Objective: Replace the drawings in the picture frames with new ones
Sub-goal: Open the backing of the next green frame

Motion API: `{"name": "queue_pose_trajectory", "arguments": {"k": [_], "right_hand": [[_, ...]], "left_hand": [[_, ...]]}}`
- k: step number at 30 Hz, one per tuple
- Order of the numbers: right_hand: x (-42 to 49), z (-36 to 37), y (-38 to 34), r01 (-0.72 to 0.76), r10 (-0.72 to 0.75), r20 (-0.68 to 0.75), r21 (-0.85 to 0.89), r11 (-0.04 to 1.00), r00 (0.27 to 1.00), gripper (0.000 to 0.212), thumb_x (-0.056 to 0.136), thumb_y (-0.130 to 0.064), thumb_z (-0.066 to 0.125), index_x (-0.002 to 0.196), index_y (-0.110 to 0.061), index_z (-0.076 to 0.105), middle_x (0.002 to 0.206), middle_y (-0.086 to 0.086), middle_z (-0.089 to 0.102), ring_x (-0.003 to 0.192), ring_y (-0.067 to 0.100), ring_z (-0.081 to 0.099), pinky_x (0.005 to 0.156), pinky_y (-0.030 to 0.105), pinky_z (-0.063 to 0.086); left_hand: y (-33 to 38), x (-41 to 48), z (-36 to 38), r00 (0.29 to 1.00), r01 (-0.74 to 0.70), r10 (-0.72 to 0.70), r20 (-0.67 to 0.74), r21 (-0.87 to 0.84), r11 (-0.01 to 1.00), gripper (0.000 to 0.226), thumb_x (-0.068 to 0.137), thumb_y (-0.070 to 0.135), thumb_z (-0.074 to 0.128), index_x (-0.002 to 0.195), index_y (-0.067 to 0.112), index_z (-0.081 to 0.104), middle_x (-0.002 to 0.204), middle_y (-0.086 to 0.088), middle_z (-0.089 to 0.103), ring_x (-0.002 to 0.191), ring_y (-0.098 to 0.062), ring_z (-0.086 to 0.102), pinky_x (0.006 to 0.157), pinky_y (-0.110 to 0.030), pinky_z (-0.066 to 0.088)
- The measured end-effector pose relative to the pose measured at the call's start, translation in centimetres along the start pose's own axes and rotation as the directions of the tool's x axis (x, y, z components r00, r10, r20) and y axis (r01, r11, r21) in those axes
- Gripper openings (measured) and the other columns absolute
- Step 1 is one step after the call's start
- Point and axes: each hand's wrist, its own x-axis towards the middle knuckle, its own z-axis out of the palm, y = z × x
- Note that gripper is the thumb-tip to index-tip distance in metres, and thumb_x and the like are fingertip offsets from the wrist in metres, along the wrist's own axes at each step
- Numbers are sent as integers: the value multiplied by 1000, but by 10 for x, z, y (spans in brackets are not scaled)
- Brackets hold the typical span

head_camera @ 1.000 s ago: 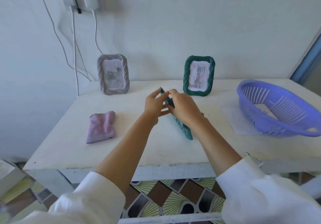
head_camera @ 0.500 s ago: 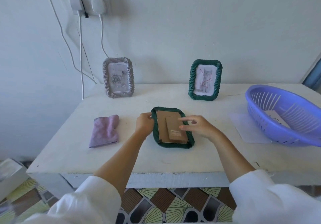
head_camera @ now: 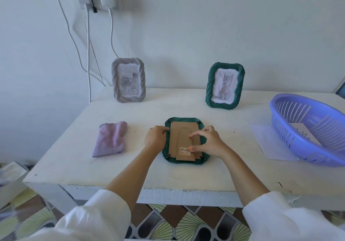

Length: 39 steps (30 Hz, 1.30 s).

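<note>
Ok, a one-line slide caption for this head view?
Both hands, left and right, work on the cardboard back of a green frame lying face down on the white table.

Left hand (head_camera: 155,139) curled, knuckles up, right hand (head_camera: 209,142) spread, fingertips down, both forearms extended

Bare tabletop (head_camera: 229,128) between face-down frame (head_camera: 183,123) and basket (head_camera: 291,143).

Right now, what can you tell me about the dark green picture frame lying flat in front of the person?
The dark green picture frame with a ribbed, rope-like border lies face down on the white table, near its front edge. Its brown cardboard backing faces up, with a folded stand and a barcode sticker. Small dark clips sit at the corners. The left hand grips its left edge; the right hand rests fingertips on the backing.
</note>
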Motion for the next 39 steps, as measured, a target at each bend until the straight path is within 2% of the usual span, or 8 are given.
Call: {"name": "queue_pose_trajectory", "arguments": {"k": [4,7,9,12,17,24,36,39], "right_hand": [[3,-9,1,0,-3,70,42,999,998,33,73,-43,72,104,-38,61,118,-1,29,117,15,30,104,30,27],[13,-22,3,38,-34,-70,59,998,997,23,85,-35,62,108,-31,64,124,6,38,115,14,39,98,26,34],[24,-29,4,74,-65,-195,41,996,979,22,88,-21,59,108,-19,67,119,10,52,93,4,48,79,19,37],[42,-31,9,41,-36,-235,15,999,971,22,88,-12,55,106,-16,67,112,7,60,68,-2,43,75,21,33],[65,-28,15,31,-41,-208,-50,998,977,19,87,-10,56,101,-12,69,106,7,60,77,10,46,75,23,35],[80,-31,24,86,-96,-120,-86,993,988,16,81,-8,66,96,-11,71,80,-8,58,60,-2,43,54,8,33],[88,-35,22,96,-104,-118,-72,993,988,12,78,-5,66,87,-9,73,70,-12,60,58,0,45,52,1,36],[90,-33,21,81,-87,-134,-47,996,987,10,77,-4,67,84,-6,73,73,-6,63,59,-2,47,53,0,36]], "left_hand": [[2,3,-1,999,11,-12,-34,-46,999,35,93,12,42,121,17,62,117,-11,66,96,-31,64,78,-32,51],[1,11,-5,996,-4,-5,-86,-105,995,33,94,13,43,121,15,62,123,-9,63,105,-27,62,87,-32,49],[3,18,-5,996,-14,5,-86,-115,993,32,94,12,43,121,14,62,125,-8,62,110,-25,60,91,-31,46],[5,31,-3,998,-50,47,-32,-115,992,30,94,10,46,116,13,65,121,-8,64,107,-24,60,89,-32,48],[1,52,1,990,-129,130,61,-26,991,23,93,15,51,107,16,69,117,-3,64,108,-22,57,83,-26,43],[-7,71,-3,973,-188,189,136,-15,982,15,88,20,60,98,21,71,105,1,65,85,-13,53,79,-32,49],[1,74,-3,976,-169,157,148,70,983,14,88,25,60,96,21,70,104,0,65,90,-19,58,77,-32,49],[2,76,-3,979,-162,148,140,94,982,14,87,26,60,95,23,71,102,1,66,84,-16,57,71,-29,48]]}}
